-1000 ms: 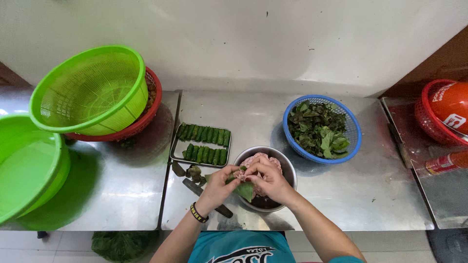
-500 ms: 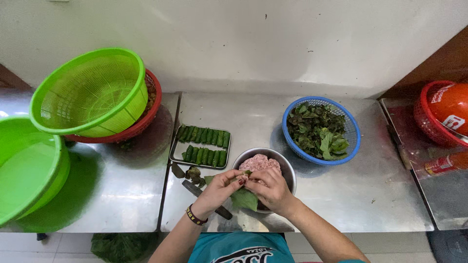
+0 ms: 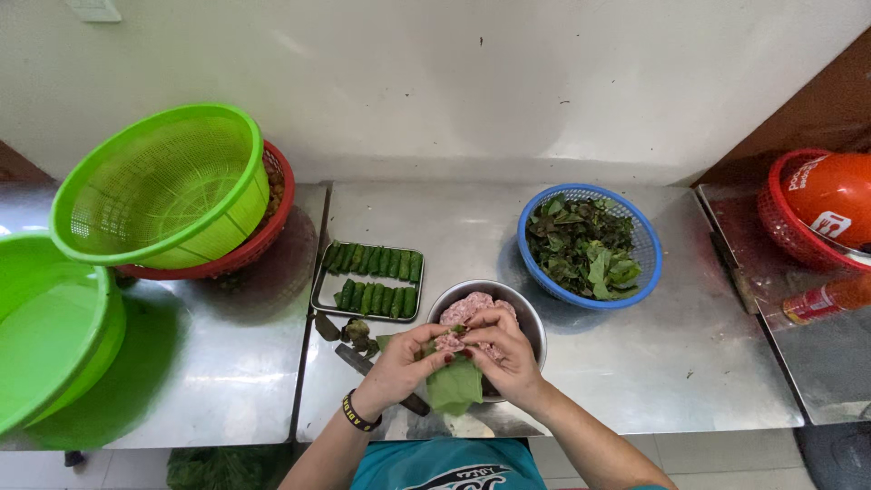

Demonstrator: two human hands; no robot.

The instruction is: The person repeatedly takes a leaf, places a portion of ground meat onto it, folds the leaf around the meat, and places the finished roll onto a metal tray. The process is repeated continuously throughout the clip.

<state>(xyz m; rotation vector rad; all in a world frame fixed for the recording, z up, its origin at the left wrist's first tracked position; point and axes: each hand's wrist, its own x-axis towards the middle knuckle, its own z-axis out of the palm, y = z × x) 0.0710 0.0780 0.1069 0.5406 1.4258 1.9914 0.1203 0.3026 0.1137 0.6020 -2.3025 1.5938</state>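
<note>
While the head view looks straight down, the left hand (image 3: 406,361) cups a green leaf (image 3: 455,386) from below and the right hand (image 3: 501,349) pinches a lump of pink minced meat (image 3: 448,342) onto it, both hands closed around the work just over the near rim of the metal bowl (image 3: 529,319). To do this well, I judge the filling should sit centred and small, the leaf edges tucked tight. A tray (image 3: 318,292) of finished green rolls (image 3: 374,279) lies on the counter (image 3: 689,354) just left; a blue basket (image 3: 646,249) of leaves sits right.
</note>
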